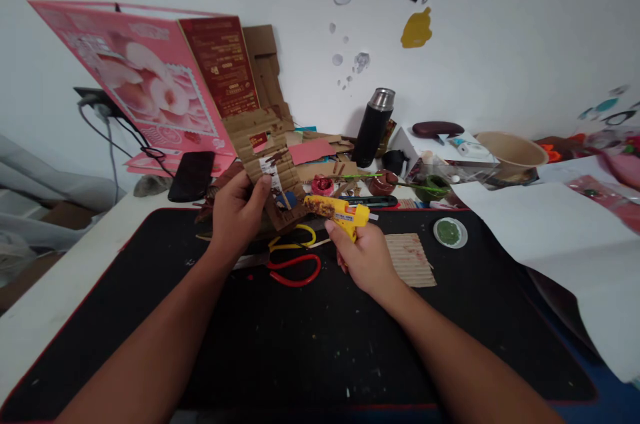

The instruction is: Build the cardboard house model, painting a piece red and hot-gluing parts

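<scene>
My left hand (237,211) grips a tall piece of brown corrugated cardboard (257,144), thumb on its front face. Cut openings and pasted paper bits show on that piece. In my right hand (365,254) is a yellow glue gun (337,209), its stained nozzle end pointing left at the cardboard's lower right edge. I cannot tell whether the tip touches it. Below the cardboard lie scissors (295,271) with one yellow and one red handle. A small square of corrugated cardboard (410,261) rests on the black mat, just right of my right hand.
A pink box (150,77) stands at the back left, with a phone (191,175) before it. Behind the mat (300,357) are a black thermos (373,127), paint pots and cardboard scraps. A lid of green paint (451,233) and white paper (545,231) lie on the right.
</scene>
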`<state>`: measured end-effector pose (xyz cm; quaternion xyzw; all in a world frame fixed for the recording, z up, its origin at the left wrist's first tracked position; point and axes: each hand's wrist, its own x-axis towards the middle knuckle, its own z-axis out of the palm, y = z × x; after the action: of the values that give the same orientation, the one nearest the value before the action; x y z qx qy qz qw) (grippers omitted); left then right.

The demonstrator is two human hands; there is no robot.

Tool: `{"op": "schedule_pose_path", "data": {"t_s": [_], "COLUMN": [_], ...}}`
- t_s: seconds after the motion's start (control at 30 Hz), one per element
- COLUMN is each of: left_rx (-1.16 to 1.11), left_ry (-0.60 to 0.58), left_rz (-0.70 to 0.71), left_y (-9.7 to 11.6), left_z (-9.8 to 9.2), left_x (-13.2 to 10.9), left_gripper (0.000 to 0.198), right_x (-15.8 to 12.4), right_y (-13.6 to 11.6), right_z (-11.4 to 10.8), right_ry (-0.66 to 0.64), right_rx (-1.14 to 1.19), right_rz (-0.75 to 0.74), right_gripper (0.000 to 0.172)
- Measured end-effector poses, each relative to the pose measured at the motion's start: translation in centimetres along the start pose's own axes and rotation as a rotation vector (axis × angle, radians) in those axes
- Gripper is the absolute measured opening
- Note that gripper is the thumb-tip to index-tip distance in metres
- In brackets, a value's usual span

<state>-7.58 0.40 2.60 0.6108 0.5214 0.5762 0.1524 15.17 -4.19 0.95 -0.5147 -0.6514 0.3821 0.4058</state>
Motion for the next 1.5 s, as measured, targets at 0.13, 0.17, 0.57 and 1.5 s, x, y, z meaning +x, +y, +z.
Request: {"op": "schedule_pose_path", "data": {"t_s": [0.13, 0.17, 0.57, 1.5], "left_rx": [-0.011, -0.006, -0.011, -0.044], "left_ry": [-0.003, -0.001, 0.0, 0.008], "left_rz": [0.012, 0.014, -0.014, -0.002], "left_y": [-0.1, -0.12, -0.22, -0.71], "left_z": [0.03, 0.03, -0.02, 0.09], "left_x": [-0.05, -0.05, -0.03, -0.03], "left_gripper": [0.025, 0.025, 0.027, 0.024], "right_x": [0.01, 0.03, 0.2, 0.04], "right_y": [-0.04, -0.05, 0.11, 0.11], "right_z": [-0.07, -0.11, -0.28, -0.09], "right_ry": [0.009, 0.012, 0.03, 0.01], "right_rx": [0.008, 0.012, 0.03, 0.006], "right_rz": [0.013, 0.019, 0.057, -0.002], "right_gripper": [0.055, 0.055, 0.059, 0.054]}}
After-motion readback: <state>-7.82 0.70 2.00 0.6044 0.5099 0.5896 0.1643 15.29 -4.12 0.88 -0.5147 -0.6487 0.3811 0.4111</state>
